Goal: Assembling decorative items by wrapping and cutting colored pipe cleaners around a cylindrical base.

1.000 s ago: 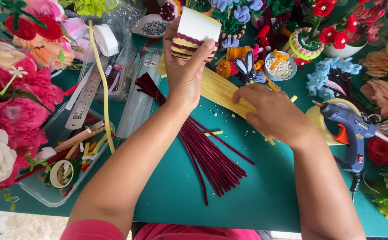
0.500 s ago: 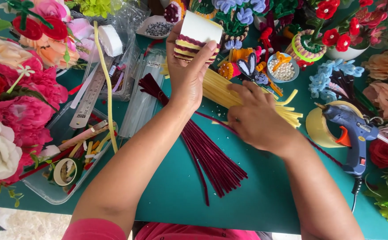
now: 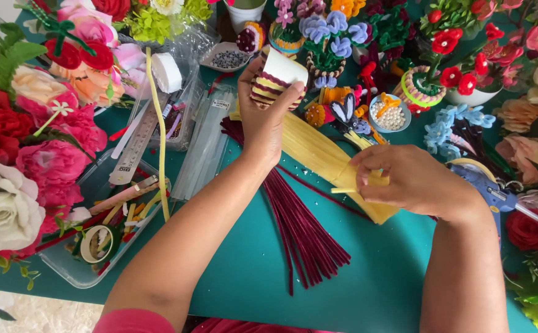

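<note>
My left hand (image 3: 268, 117) grips a small white cup (image 3: 279, 78) wrapped in yellow and maroon fuzzy stripes, held up above the teal table (image 3: 244, 271). My right hand (image 3: 404, 182) pinches one yellow pipe cleaner (image 3: 342, 190) at the near end of a bundle of yellow pipe cleaners (image 3: 313, 151) that lies slantwise on the table. A bundle of maroon pipe cleaners (image 3: 303, 231) lies between my forearms, fanned out toward me.
Artificial flowers (image 3: 35, 148) crowd the left edge, more small craft flowers and pots (image 3: 429, 86) line the back. A clear tray (image 3: 105, 234) with tape and scraps sits left. A blue glue gun (image 3: 497, 197) lies right of my right hand. A bowl of white beads (image 3: 389, 114) stands behind.
My right hand has slid toward the right and nearer end of the yellow bundle and now pinches one strand. My left hand keeps the cup held up in the same spot.
</note>
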